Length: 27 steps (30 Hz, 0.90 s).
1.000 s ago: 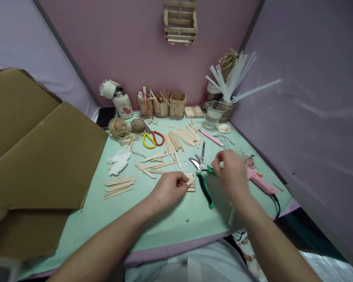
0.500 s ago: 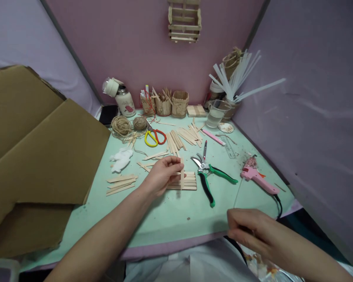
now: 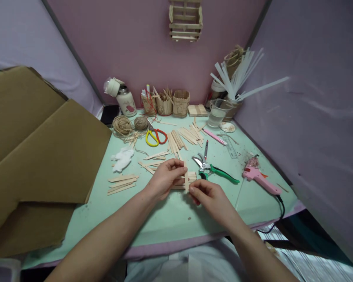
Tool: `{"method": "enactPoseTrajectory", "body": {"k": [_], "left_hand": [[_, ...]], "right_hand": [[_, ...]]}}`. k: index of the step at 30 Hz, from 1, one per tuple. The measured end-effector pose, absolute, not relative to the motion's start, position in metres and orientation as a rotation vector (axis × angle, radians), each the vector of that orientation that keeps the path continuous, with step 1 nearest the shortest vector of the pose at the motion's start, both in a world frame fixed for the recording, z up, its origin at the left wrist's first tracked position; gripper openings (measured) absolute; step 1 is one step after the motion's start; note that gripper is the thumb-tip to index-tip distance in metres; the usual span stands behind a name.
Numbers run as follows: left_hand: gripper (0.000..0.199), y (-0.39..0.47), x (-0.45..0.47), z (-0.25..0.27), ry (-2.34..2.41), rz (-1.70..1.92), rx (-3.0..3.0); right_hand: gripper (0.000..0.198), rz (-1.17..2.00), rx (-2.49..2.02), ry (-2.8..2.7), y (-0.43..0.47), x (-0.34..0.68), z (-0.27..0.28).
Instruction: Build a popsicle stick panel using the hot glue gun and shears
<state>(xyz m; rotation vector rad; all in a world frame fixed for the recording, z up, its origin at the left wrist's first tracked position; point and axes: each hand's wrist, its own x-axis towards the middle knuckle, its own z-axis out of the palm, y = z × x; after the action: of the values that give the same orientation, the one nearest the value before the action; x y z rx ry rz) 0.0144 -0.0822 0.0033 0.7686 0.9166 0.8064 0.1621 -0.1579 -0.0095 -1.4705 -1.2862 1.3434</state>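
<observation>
My left hand (image 3: 168, 177) pinches a craft stick (image 3: 186, 178) between thumb and fingers, the stick standing roughly upright in view. At its lower end, the thumb and forefinger of my right hand (image 3: 207, 196) close together on the same stick. Behind the fingers lies a row of craft sticks (image 3: 191, 175) set side by side, partly hidden by both hands. Pruning shears (image 3: 206, 166) with green handles rest just beyond my right hand, blades apart, one handle mostly covered by it.
Loose craft sticks (image 3: 176, 141) lie behind my hands, and more sticks (image 3: 122, 184) at the left. Scissors (image 3: 156, 137), twine (image 3: 122, 126) and a cup of water (image 3: 217, 113) stand farther back. A pink glue gun (image 3: 260, 180) lies right; cardboard (image 3: 47, 156) fills the left side.
My right hand has moved from the table's front right edge up and left to the stick's lower end. My left hand keeps its grip on the stick.
</observation>
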Motion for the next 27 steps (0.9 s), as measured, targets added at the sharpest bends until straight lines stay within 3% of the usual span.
{"method": "enactPoseTrajectory", "body": {"k": [6, 10, 12, 14, 17, 27], "left_hand": [[0.028, -0.083, 0.014, 0.004, 0.831, 0.722, 0.695], [0.018, -0.081, 0.014, 0.004, 0.856, 0.741, 0.644], [0.013, -0.081, 0.014, 0.004, 0.879, 0.749, 0.636], [0.011, -0.080, 0.015, 0.005, 0.900, 0.749, 0.636], [0.011, -0.079, 0.016, 0.007, 0.923, 0.745, 0.643], [0.008, -0.078, 0.017, -0.004, 0.866, 0.810, 0.737]], "right_hand": [[0.030, 1.365, -1.443, -1.257, -0.157, 0.161, -0.005], [0.032, 0.611, -1.717, -1.591, -0.157, 0.190, -0.005], [0.062, 0.228, -1.885, -1.734, -0.157, 0.207, -0.012], [0.095, 0.056, -2.059, -1.848, -0.157, 0.221, -0.022], [0.114, 0.052, -2.230, -1.955, -0.157, 0.227, -0.034], [0.082, 0.155, -2.205, -1.790, -0.155, 0.211, -0.021]]}}
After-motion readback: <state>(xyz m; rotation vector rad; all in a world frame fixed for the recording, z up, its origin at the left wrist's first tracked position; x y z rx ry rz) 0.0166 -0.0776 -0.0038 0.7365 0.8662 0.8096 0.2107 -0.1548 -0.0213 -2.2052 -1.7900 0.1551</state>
